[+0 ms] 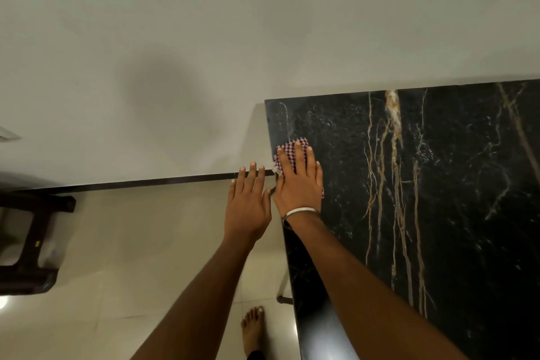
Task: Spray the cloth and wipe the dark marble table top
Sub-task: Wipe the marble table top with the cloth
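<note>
The dark marble table top [423, 184], black with gold and white veins, fills the right side of the view. Near its far left corner lies a small checked red-and-white cloth [290, 147]. My right hand [298, 181] lies flat on the cloth with straight fingers, pressing it to the marble; a pale bangle sits on that wrist. My left hand [248, 202] hovers just off the table's left edge, fingers straight and spread, holding nothing. No spray bottle is in view.
A pale wall [175, 38] stands behind the table, with a dark skirting line at its base. A dark plastic stool [32, 242] stands on the tiled floor at the left. My bare foot [252, 327] is beside the table's left edge.
</note>
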Tool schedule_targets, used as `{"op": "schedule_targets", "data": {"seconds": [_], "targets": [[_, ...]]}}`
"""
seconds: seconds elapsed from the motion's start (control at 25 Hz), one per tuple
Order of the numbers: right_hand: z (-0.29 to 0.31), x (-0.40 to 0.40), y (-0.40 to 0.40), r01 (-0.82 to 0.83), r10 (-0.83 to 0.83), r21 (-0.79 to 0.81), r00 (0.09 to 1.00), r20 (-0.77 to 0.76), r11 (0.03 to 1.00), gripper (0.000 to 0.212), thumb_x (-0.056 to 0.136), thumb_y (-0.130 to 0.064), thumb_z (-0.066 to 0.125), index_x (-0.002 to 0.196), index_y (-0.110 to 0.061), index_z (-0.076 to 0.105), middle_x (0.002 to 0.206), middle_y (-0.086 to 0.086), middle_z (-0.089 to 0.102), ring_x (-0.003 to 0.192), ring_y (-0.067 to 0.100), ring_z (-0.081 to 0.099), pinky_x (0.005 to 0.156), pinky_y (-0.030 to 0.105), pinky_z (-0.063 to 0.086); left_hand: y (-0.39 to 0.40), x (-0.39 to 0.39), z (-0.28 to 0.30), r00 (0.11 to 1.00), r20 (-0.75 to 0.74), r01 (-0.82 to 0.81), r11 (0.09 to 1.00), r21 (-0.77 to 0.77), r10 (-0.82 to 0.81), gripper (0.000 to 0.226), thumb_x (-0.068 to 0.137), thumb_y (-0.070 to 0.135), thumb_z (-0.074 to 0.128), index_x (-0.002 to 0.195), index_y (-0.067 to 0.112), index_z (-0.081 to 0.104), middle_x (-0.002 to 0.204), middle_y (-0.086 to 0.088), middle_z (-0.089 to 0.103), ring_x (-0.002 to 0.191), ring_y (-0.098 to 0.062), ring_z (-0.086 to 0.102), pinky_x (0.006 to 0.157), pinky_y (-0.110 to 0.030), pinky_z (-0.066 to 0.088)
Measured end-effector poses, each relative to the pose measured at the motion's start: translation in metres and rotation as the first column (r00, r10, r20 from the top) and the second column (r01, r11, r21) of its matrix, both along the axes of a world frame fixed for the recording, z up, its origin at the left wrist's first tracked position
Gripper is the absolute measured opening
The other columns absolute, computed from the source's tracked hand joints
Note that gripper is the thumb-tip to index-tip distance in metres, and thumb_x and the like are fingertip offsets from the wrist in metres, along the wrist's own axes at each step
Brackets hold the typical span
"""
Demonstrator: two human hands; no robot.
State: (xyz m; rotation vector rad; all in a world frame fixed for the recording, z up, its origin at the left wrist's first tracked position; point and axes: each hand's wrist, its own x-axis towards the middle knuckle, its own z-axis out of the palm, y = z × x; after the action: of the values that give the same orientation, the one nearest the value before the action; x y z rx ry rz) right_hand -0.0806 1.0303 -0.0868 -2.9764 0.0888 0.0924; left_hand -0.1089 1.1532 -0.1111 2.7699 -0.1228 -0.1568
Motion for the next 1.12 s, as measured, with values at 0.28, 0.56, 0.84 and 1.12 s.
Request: {"op": "schedule_targets", "data": {"seconds": [0.28, 0.56, 0.84, 1.12], "targets": [[-0.002, 0.048, -0.008, -0.036, 0.037, -0.025, 0.999, 0.019, 0.999, 0.059, 0.099, -0.042, 0.03, 0.153, -0.034, 0.005, 0.162, 0.005, 0.0, 0.149, 0.027, -0.005, 0.119, 0.045, -0.002, -0.004, 0.042, -0.002, 1.0, -0.006, 0.028, 0.999, -0.024, -0.028, 0.057, 0.103, 0.04, 0.02, 0.155, 0.022, 0.007, 0.163, 0.002, -0.002, 0.149, -0.016, -0.01, 0.119, -0.034, -0.005], [-0.006, 0.091, -0.002, -0.1, 0.101, -0.055, 0.995, 0.015, 0.993, 0.058, 0.1, -0.044, 0.028, 0.152, -0.033, 0.005, 0.162, 0.004, -0.003, 0.149, 0.027, -0.007, 0.118, 0.044, -0.003, -0.001, 0.077, -0.008, 0.999, -0.027, 0.046, 0.998, -0.044, -0.047, 0.056, 0.103, 0.039, 0.02, 0.155, 0.022, 0.007, 0.163, 0.001, -0.002, 0.149, -0.018, -0.01, 0.12, -0.037, -0.003], [-0.003, 0.131, 0.009, 0.043, -0.044, 0.008, 0.997, 0.059, 0.999, 0.058, 0.098, -0.035, 0.034, 0.152, -0.033, 0.014, 0.162, 0.004, 0.004, 0.149, 0.026, -0.002, 0.12, 0.044, 0.001, -0.002, 0.103, -0.007, 0.997, -0.023, 0.066, 0.994, -0.091, -0.068, 0.06, 0.1, 0.043, 0.013, 0.155, 0.023, 0.003, 0.163, 0.001, -0.003, 0.149, -0.017, -0.009, 0.122, -0.038, -0.002], [-0.001, 0.153, -0.006, 0.021, -0.023, 0.022, 0.997, 0.076, 1.0, 0.056, 0.098, -0.032, 0.034, 0.152, -0.033, 0.018, 0.162, 0.004, 0.007, 0.149, 0.025, -0.001, 0.12, 0.044, 0.003, 0.001, 0.115, -0.004, 0.997, -0.031, 0.072, 0.99, -0.118, -0.076, 0.057, 0.103, 0.041, 0.019, 0.155, 0.023, 0.004, 0.163, 0.002, -0.003, 0.149, -0.017, -0.01, 0.121, -0.036, -0.004]]}}
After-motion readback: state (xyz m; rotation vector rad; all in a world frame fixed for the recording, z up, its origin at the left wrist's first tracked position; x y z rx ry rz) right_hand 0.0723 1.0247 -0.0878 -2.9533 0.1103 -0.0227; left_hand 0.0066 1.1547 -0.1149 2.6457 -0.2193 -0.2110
